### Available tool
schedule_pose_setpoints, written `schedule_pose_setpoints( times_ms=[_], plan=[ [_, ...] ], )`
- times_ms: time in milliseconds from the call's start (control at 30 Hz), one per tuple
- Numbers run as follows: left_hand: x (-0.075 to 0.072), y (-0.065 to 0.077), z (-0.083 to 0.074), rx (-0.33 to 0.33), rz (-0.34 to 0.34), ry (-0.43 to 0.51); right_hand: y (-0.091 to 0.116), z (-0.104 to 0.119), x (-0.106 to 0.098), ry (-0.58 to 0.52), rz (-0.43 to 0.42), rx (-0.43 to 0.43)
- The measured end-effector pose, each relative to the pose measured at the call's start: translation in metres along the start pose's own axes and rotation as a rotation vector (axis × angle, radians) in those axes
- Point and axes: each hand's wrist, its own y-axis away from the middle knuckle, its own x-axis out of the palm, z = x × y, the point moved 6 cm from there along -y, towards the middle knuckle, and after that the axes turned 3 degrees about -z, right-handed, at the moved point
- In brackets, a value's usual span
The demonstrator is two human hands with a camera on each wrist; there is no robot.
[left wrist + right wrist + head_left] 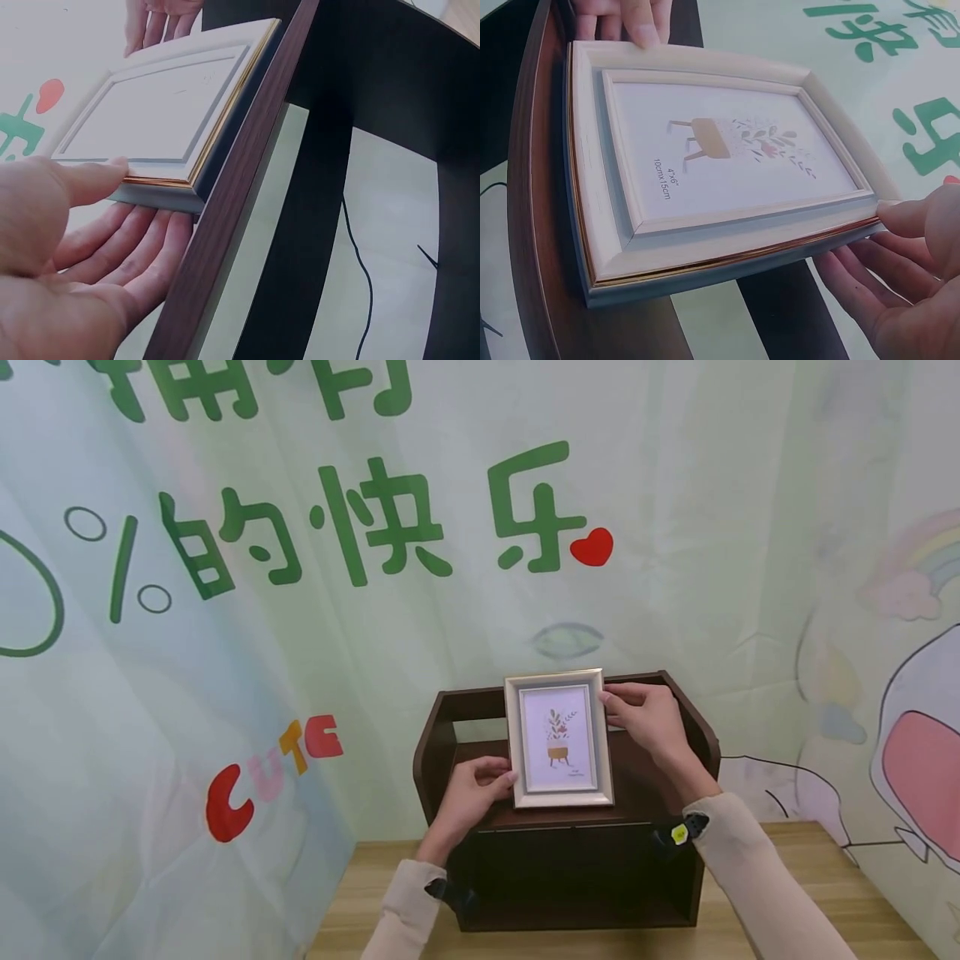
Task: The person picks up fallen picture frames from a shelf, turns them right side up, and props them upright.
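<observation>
A cream picture frame point(559, 739) with a potted-plant print stands upright on the top board of a dark brown shelf point(570, 881). Its bottom edge meets the board near the front, as the right wrist view also shows. My left hand point(472, 793) pinches the frame's lower left side, thumb on the front border and fingers behind. On the upper right side, my right hand point(648, 718) holds it the same way, thumb point(904, 217) at the border. In the left wrist view the picture frame point(172, 112) appears side-on, its print washed out.
The shelf sits on a wood-grain table point(810, 860), against a printed curtain point(712, 568) with green characters. Raised side panels point(690, 718) flank the shelf's top board. A thin black cable point(364, 277) hangs behind the shelf in the left wrist view.
</observation>
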Motion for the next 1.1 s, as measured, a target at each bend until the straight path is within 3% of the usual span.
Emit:
schedule_pose_setpoints(
  times_ms=[367, 633, 733, 867, 1100],
  plan=[
    [-0.001, 0.002, 0.003, 0.000, -0.015, 0.029, -0.002, -0.002, 0.004, -0.011, 0.010, 0.001],
    [-0.003, 0.004, -0.001, 0.011, -0.020, -0.026, -0.001, -0.002, 0.003, 0.033, 0.002, -0.001],
    [-0.010, 0.010, -0.012, 0.046, -0.045, -0.139, 0.007, 0.000, -0.001, 0.118, -0.020, -0.022],
    [-0.022, 0.022, -0.041, 0.126, -0.104, -0.343, 0.023, 0.006, -0.009, 0.190, -0.043, -0.059],
    [-0.035, 0.042, -0.093, 0.365, -0.141, -0.653, 0.044, 0.028, -0.028, 0.299, -0.048, -0.246]
  ],
)
